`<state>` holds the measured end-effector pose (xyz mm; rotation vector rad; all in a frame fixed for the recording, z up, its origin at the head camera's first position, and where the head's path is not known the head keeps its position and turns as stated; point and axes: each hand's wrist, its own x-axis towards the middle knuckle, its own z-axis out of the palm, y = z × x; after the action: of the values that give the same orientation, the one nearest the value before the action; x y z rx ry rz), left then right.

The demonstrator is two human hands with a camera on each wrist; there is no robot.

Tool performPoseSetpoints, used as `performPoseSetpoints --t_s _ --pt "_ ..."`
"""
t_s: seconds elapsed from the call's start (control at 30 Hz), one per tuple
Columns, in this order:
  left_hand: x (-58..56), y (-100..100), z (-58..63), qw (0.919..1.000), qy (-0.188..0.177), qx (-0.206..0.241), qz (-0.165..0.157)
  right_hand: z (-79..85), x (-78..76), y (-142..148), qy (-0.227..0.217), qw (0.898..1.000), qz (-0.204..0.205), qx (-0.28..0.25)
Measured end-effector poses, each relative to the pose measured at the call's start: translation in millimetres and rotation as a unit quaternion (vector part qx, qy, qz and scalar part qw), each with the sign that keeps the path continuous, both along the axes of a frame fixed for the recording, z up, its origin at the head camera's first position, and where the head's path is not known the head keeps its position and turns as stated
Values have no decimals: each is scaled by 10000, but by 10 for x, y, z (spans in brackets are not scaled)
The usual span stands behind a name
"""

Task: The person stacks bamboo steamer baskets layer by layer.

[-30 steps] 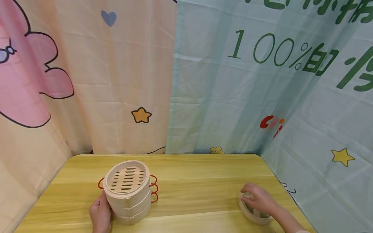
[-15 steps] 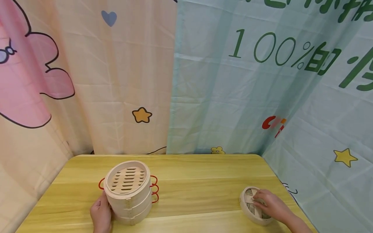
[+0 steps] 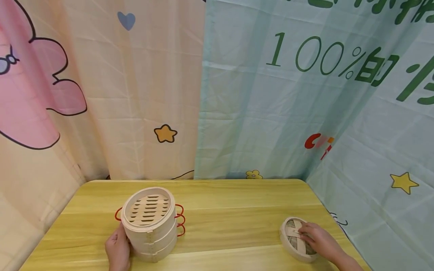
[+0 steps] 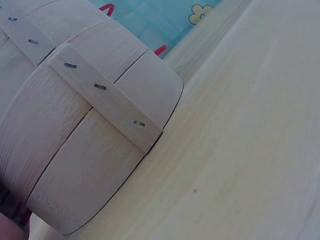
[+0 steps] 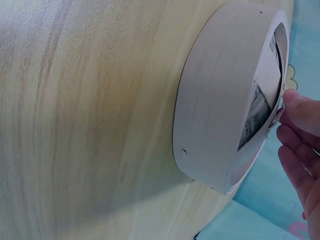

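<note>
A stacked bamboo steamer [image 3: 152,241] with a slatted top and red loop handles stands at the left of the table. My left hand [image 3: 117,248] holds its left side, low down; part of that hand is hidden by the steamer. In the left wrist view the stapled side of the steamer [image 4: 90,145] fills the left, with a bit of finger in the lower corner. At the right lies the round steamer lid [image 3: 286,244], its woven top crossed by flat strips. My right hand [image 3: 320,242] pinches the middle of the lid [image 5: 215,95] between thumb and fingers.
Both things rest on a yellow wood-grain table [image 3: 230,222]. Behind it hang a peach curtain [image 3: 142,94] and a pale blue curtain [image 3: 244,113] with printed figures. The blue cloth also runs along the table's right edge.
My right hand has shifted slightly right and down over the lid, uncovering more of its top. The left hand and the steamer have stayed in place.
</note>
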<state>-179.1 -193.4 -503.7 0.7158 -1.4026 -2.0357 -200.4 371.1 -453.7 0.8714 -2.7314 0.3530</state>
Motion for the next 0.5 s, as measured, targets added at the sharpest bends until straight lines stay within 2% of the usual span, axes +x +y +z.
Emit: performPoseSetpoints --t_s 0.2,0.5 --pt "17 9 16 10000 -38 45 -49 -58 -11 4 79 9996 -274 -77" --pt "10 7 31 10000 19 7 11 -147 -47 -21 574 9976 -233 -324"
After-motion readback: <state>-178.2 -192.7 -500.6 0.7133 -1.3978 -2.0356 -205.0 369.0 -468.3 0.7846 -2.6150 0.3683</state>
